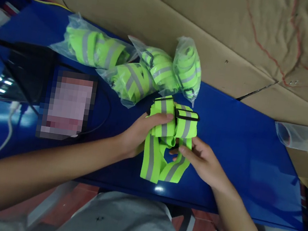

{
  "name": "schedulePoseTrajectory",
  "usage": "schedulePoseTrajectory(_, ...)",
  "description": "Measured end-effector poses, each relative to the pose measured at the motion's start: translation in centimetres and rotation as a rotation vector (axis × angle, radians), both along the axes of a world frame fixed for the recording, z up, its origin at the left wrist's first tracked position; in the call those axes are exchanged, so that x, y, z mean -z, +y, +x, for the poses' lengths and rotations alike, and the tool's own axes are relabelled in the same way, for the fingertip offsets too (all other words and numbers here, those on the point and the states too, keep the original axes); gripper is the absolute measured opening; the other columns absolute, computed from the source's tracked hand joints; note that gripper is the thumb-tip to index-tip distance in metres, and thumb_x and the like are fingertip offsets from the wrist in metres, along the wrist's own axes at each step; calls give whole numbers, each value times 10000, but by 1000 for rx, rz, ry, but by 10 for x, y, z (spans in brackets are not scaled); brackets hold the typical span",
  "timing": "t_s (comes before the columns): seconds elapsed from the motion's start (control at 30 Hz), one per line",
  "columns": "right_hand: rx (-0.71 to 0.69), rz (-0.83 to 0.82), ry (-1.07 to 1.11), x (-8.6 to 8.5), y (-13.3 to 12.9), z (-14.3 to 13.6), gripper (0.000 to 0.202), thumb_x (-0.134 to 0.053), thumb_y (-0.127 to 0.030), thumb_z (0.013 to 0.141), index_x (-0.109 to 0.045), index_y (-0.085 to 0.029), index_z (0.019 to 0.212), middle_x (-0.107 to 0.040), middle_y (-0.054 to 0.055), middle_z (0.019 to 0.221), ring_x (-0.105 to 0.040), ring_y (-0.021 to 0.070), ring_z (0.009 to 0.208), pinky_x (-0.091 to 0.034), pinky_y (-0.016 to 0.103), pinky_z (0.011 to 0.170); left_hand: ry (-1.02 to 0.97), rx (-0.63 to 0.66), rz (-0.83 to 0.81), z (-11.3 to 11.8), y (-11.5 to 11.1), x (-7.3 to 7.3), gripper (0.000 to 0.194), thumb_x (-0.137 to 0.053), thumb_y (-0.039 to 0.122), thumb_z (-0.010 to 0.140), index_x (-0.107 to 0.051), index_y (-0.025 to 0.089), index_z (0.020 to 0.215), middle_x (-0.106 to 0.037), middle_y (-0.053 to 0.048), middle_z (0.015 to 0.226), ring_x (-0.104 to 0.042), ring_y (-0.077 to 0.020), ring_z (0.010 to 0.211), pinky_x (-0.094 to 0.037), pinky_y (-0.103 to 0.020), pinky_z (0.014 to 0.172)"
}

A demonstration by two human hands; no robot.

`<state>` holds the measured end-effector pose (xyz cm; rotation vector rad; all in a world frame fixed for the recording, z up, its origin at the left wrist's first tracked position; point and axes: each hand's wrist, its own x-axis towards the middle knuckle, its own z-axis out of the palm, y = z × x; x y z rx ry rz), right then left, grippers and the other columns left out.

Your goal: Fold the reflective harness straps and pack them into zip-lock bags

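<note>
A neon-green reflective strap (152, 157) with grey stripes and black buckles is held above the blue table. My left hand (140, 131) grips the folded bundle from the left, its thumb across the front and the other fingers hidden behind. On the right, my right hand (201, 159) pinches the hanging loop of the strap between thumb and fingers. The lower part of the strap hangs in open loops between my hands. Beyond it lie several clear bags with rolled green straps, among them an upright bag (188, 68) and a bag lying flat (91, 48).
The blue table (239, 143) ends at a brown cardboard partition (158, 12). At the left are a black device (27, 73) with cables and a pixelated item (68, 104). Clear plastic (301, 137) and an open cardboard box (307, 163) are at the right.
</note>
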<state>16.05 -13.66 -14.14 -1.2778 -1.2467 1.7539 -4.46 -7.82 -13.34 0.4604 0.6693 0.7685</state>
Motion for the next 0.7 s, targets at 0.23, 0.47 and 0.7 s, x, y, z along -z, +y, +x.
schedulePoseTrajectory(0.23, 117, -287, 193, 5, -7, -20, 344, -789, -494, 889, -729, -218, 1084, -776, 34, 1032, -757, 150, 860, -634, 270, 746, -128, 124, -99, 1, -4, 1, 298, -754, 417, 833, -751, 150, 965, -684, -22, 632, -689, -218, 568, -608, -324, 502)
schedulePoseTrajectory(0.47, 184, -386, 292, 1, -8, -26, 310, -917, -326, 759, -770, -208, 1006, -781, 5, 898, -737, 124, 780, -611, 243, 754, -17, 106, -146, 1, -3, 2, 427, -760, 428, 822, -736, 146, 1141, -729, -39, 681, -696, -243, 539, -619, -375, 499)
schedulePoseTrajectory(0.7, 171, -502, 266, -2, -18, -26, 361, -889, -238, 678, -770, -211, 1018, -787, 11, 916, -752, 161, 827, -611, 280, 790, 52, 39, -106, -3, -4, -9, 393, -773, 429, 832, -747, 160, 1118, -792, -63, 860, -775, -270, 838, -651, -351, 742)
